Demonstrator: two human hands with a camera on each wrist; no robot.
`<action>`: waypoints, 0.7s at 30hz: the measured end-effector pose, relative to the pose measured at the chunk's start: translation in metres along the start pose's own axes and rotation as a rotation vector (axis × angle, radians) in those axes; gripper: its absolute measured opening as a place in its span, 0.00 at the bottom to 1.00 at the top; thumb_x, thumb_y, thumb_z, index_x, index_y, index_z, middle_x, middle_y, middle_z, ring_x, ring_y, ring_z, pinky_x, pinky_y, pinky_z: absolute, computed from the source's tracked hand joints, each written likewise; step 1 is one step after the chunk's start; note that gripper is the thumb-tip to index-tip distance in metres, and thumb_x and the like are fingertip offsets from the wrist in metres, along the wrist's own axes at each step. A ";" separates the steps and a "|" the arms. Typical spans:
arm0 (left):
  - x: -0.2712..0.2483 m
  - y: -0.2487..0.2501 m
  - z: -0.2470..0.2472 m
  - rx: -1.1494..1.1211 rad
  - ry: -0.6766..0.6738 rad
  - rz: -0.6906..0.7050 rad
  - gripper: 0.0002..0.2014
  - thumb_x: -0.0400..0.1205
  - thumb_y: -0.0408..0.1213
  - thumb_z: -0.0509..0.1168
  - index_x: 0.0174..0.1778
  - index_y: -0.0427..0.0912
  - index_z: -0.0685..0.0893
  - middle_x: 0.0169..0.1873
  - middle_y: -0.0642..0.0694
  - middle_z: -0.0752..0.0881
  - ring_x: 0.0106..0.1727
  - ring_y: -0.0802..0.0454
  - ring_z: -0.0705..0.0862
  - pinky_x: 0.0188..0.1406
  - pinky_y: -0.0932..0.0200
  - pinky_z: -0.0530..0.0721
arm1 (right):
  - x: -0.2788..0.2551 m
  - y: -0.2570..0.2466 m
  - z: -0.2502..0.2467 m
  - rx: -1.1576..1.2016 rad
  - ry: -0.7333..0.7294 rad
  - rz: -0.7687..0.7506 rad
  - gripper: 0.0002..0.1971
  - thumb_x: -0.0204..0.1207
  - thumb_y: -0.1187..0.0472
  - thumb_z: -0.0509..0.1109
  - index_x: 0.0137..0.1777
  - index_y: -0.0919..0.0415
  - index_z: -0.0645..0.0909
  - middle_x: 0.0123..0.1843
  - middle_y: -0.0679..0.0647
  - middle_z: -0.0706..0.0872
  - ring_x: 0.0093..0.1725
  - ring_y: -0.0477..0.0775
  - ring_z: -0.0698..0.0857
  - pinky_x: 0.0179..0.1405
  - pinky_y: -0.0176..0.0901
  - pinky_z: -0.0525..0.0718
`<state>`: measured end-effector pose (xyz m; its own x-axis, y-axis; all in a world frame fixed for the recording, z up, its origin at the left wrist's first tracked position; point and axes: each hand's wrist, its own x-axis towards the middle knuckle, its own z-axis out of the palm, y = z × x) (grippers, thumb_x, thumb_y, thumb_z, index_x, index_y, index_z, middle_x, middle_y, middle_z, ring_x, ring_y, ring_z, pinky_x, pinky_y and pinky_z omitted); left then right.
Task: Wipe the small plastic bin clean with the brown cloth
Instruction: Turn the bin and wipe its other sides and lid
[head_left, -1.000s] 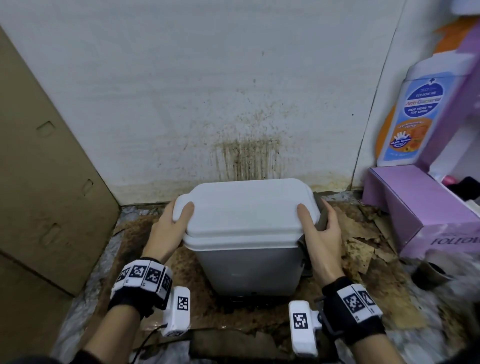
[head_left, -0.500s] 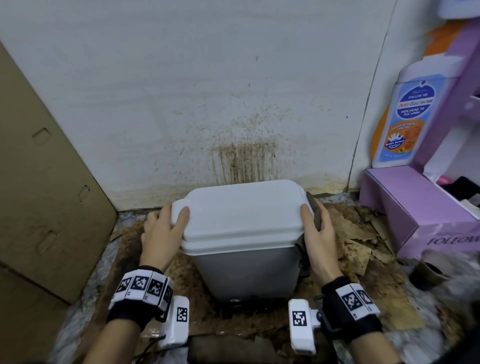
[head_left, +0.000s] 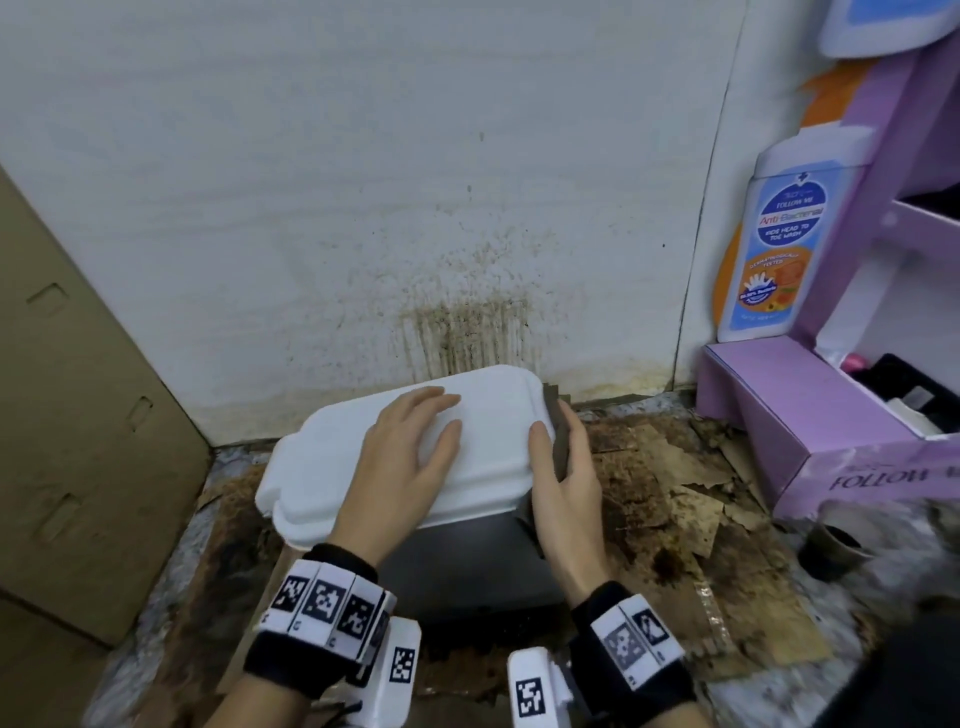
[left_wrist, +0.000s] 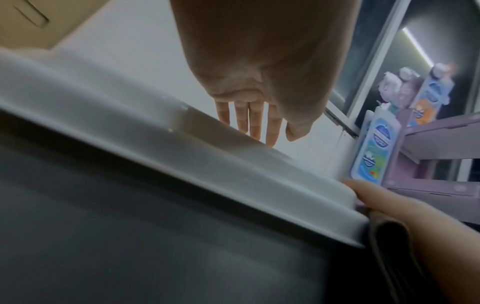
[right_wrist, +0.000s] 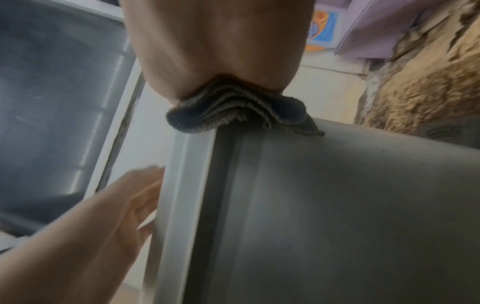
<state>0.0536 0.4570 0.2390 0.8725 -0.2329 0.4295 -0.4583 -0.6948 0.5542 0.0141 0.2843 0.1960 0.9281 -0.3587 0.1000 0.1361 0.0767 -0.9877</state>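
Our right hand (head_left: 566, 486) presses the folded brown cloth (head_left: 555, 436) against the right end of the small grey plastic bin's white lid (head_left: 483, 415); our left hand (head_left: 405, 457) lies flat, fingers straight, on top. The lid's long axis runs left-right, so we wipe leftward.

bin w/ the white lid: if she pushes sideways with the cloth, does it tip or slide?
The bin already looks tilted, so probably light and tippy. The left hand lies flat on the lid, likely steadying it. The right hand presses the folded brown cloth at the lid's edge; smooth plastic may slide.
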 end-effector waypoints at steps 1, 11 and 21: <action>0.001 0.004 0.002 -0.017 -0.015 0.002 0.16 0.90 0.48 0.61 0.73 0.52 0.82 0.74 0.58 0.78 0.78 0.60 0.73 0.80 0.57 0.67 | -0.004 -0.001 0.007 -0.002 -0.012 -0.018 0.26 0.87 0.36 0.60 0.84 0.34 0.66 0.83 0.37 0.72 0.78 0.40 0.74 0.76 0.48 0.79; 0.005 0.002 -0.019 0.029 0.003 -0.082 0.28 0.88 0.63 0.45 0.83 0.60 0.70 0.73 0.58 0.72 0.76 0.56 0.71 0.79 0.49 0.66 | -0.027 -0.012 0.056 0.058 -0.143 -0.125 0.19 0.92 0.50 0.57 0.79 0.29 0.67 0.81 0.26 0.70 0.81 0.28 0.67 0.84 0.47 0.71; 0.007 -0.015 -0.041 0.154 -0.008 -0.198 0.30 0.83 0.62 0.51 0.83 0.59 0.67 0.74 0.51 0.68 0.78 0.49 0.66 0.75 0.51 0.62 | -0.025 -0.005 0.080 0.233 -0.141 0.040 0.19 0.91 0.45 0.59 0.80 0.29 0.71 0.79 0.33 0.77 0.79 0.41 0.77 0.80 0.56 0.77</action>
<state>0.0597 0.4938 0.2626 0.9443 -0.0866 0.3174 -0.2474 -0.8228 0.5116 0.0176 0.3669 0.2082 0.9713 -0.2188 0.0933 0.1591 0.3059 -0.9387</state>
